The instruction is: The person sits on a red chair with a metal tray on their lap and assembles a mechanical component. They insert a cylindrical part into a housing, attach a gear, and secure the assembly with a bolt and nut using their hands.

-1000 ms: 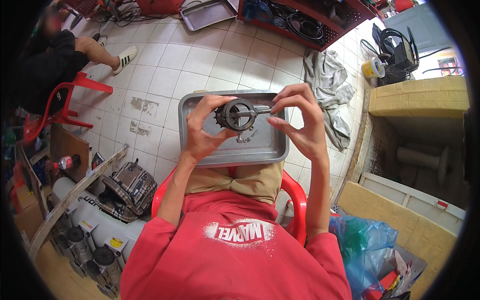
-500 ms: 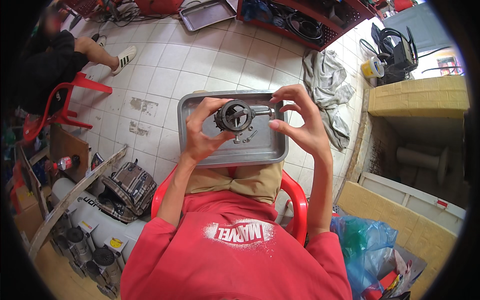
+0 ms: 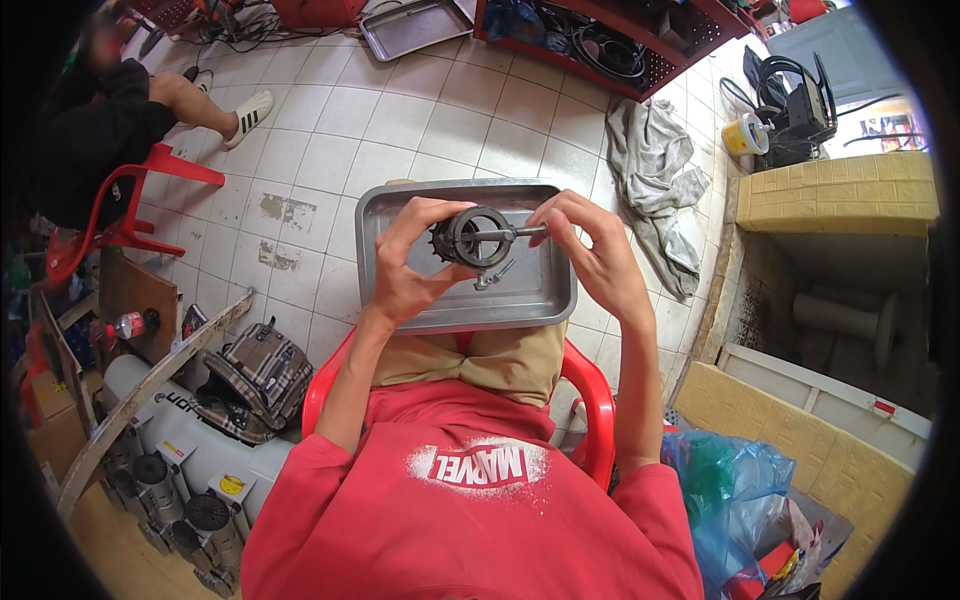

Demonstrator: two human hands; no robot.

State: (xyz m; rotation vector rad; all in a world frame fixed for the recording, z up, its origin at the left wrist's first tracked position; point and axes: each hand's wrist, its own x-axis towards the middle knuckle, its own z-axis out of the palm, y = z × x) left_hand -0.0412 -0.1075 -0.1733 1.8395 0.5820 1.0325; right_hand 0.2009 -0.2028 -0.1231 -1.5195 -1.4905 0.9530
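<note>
My left hand [image 3: 402, 272] is wrapped around a dark, toothed metal ring [image 3: 457, 240], thumb below and fingers above, over a grey metal tray [image 3: 466, 325] on my lap. A metal bolt-like rod [image 3: 515, 233] passes through the side of the ring and across its opening. Thumb and fingers of my right hand [image 3: 590, 240] pinch the rod's outer end. Under the ring, small screws [image 3: 490, 279] lie in the tray or hang close to it; the exact contact cannot be made out.
A person sits on a red chair [image 3: 160, 170] at the far left. Grey cloth [image 3: 650, 160] lies on the tiles beyond my right hand. A plaid backpack [image 3: 262, 375] and a grey tank [image 3: 140, 385] stand left; a blue plastic bag [image 3: 730, 490] is at the right.
My right hand has closed from spread fingers onto the rod's outer end. The ring has turned slightly, and the rod now lies level across its opening.
</note>
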